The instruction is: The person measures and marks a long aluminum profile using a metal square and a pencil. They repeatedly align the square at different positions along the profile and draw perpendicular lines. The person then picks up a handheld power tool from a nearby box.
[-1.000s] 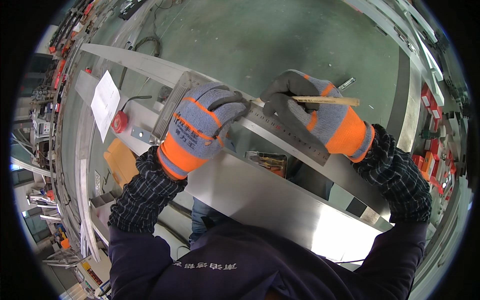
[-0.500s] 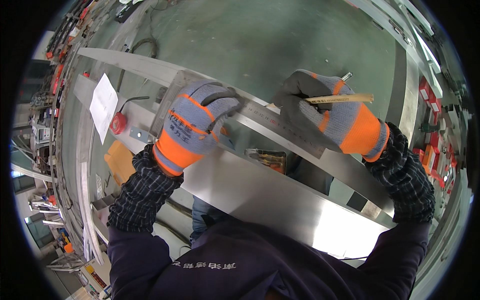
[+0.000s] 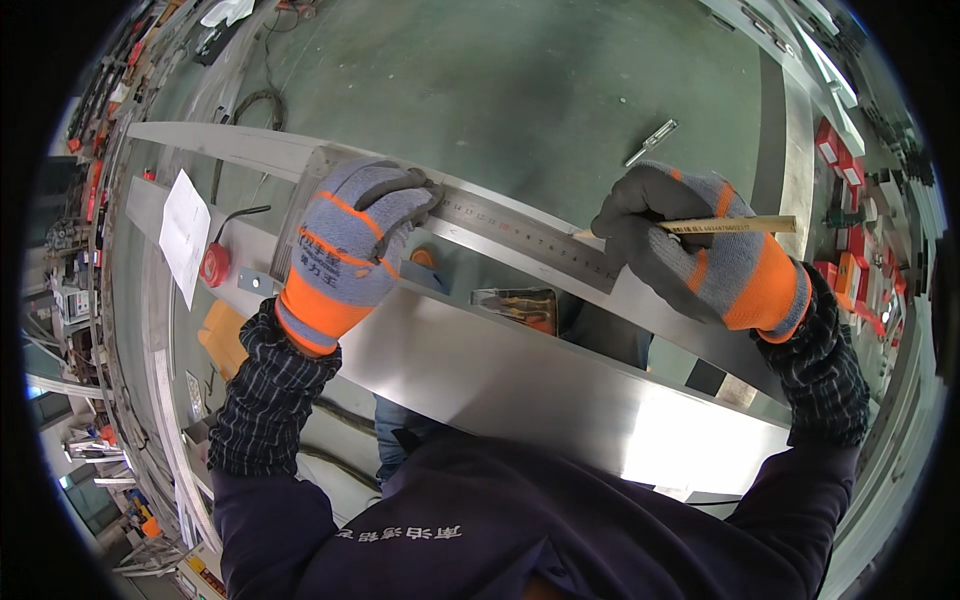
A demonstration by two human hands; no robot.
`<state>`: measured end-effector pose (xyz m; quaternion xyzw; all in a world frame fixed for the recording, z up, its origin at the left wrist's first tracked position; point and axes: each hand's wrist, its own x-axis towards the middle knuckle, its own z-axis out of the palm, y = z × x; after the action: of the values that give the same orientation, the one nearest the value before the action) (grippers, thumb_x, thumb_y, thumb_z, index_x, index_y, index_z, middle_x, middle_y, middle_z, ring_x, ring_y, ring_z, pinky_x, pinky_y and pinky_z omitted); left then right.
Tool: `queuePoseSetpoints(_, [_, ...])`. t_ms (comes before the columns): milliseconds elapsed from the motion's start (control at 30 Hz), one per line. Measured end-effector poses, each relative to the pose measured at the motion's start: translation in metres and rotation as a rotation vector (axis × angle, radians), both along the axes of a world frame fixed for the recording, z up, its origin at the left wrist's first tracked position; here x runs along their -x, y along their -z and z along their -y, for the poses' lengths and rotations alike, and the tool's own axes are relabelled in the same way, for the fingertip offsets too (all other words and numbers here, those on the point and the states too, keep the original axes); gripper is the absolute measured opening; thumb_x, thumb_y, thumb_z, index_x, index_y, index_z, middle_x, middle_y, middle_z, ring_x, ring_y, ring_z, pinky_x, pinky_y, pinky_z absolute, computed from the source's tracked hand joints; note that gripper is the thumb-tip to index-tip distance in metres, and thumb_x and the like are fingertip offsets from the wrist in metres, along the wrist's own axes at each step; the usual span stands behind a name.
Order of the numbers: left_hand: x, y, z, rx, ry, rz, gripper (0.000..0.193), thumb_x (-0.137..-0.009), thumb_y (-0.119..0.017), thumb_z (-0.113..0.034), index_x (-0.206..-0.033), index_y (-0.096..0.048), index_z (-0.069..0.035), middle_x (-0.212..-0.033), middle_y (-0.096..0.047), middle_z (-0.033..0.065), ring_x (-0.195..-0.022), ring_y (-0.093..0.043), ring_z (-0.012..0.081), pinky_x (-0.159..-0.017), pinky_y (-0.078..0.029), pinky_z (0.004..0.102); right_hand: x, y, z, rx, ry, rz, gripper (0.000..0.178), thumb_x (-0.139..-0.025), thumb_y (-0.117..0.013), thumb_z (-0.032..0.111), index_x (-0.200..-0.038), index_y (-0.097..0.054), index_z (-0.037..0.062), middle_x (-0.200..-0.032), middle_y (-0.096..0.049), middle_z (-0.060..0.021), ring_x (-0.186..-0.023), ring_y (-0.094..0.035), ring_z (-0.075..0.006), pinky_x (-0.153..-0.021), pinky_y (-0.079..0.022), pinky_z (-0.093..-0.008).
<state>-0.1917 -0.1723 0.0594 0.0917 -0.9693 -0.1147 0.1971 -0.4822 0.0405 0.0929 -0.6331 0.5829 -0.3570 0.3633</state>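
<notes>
A steel ruler (image 3: 525, 235) lies along a long silver metal bar (image 3: 690, 325). My left hand (image 3: 355, 240), in a grey and orange work glove, is closed over the ruler's left part, which it hides. In my gloved right hand (image 3: 690, 235) a wooden pencil (image 3: 745, 225) is pinched between thumb and fingers. Its sharpened tip is at the ruler's far edge, left of the fingers; whether it touches the metal I cannot tell. The ruler's right end shows just left of my right hand.
A wide, shiny metal panel (image 3: 480, 365) runs nearer to me. Left of my left hand are a white paper sheet (image 3: 185, 235) and a red round tape (image 3: 215, 264). A clear-handled screwdriver (image 3: 652, 142) lies beyond the bar. Red boxes (image 3: 838, 150) stand far right.
My right hand has moved right along the ruler with the pencil, baring more of its scale. My left hand stays on the ruler; the whole view has shifted slightly.
</notes>
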Motion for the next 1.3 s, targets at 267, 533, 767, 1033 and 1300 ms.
queuePoseSetpoints(267, [0.002, -0.006, -0.002, -0.02, -0.015, 0.02, 0.044, -0.076, -0.068, 0.007, -0.118, -0.073, -0.007, -0.126, -0.068, 0.0153, -0.119, -0.063, 0.039, -0.104, -0.052, 0.0479, -0.015, 0.006, -0.018, 0.148, 0.103, -0.138, 0.029, -0.093, -0.07, 0.012, -0.12, -0.067, 0.0009, -0.095, -0.069, -0.0135, -0.083, -0.07, -0.0284, -0.075, -0.058, -0.0363])
queuePoseSetpoints(533, [-0.012, -0.013, -0.002, 0.021, 0.056, 0.078, 0.046, -0.073, -0.077, 0.0, -0.119, -0.073, -0.008, -0.128, -0.068, 0.015, -0.121, -0.062, 0.0399, -0.105, -0.051, 0.0506, -0.047, 0.014, -0.024, 0.405, -0.006, -0.703, 0.037, -0.078, -0.081, 0.024, -0.111, -0.071, 0.0103, -0.102, -0.069, -0.0123, -0.096, -0.068, -0.0327, -0.087, -0.056, -0.0456])
queuePoseSetpoints(767, [-0.026, 0.002, 0.003, 0.222, 0.069, 0.008, 0.039, -0.073, -0.079, 0.0, -0.11, -0.076, -0.009, -0.118, -0.072, 0.0112, -0.114, -0.066, 0.0365, -0.099, -0.054, 0.0507, -0.054, 0.031, -0.027, 0.527, -0.058, -0.73, 0.039, -0.071, -0.076, 0.019, -0.11, -0.072, 0.0151, -0.1, -0.069, -0.0083, -0.098, -0.068, -0.0302, -0.088, -0.059, -0.0456])
queuePoseSetpoints(1033, [-0.033, 0.009, 0.005, 0.236, 0.071, -0.059, 0.033, -0.07, -0.077, 0.002, -0.101, -0.075, -0.008, -0.111, -0.075, 0.0122, -0.107, -0.069, 0.0339, -0.094, -0.056, 0.048, -0.059, 0.025, -0.025, 0.538, -0.096, -0.735, 0.04, -0.072, -0.074, 0.018, -0.112, -0.076, 0.0174, -0.094, -0.069, -0.0044, -0.087, -0.069, -0.0254, -0.084, -0.06, -0.041])
queuePoseSetpoints(1300, [-0.037, 0.012, 0.0, 0.272, 0.022, -0.056, 0.033, -0.066, -0.078, 0.003, -0.096, -0.079, -0.01, -0.109, -0.074, 0.0092, -0.106, -0.069, 0.0322, -0.093, -0.057, 0.0461, -0.058, 0.025, -0.026, 0.536, -0.14, -0.69, 0.027, -0.073, -0.08, 0.02, -0.099, -0.072, 0.0155, -0.092, -0.072, -0.0061, -0.092, -0.07, -0.0285, -0.083, -0.059, -0.0449])
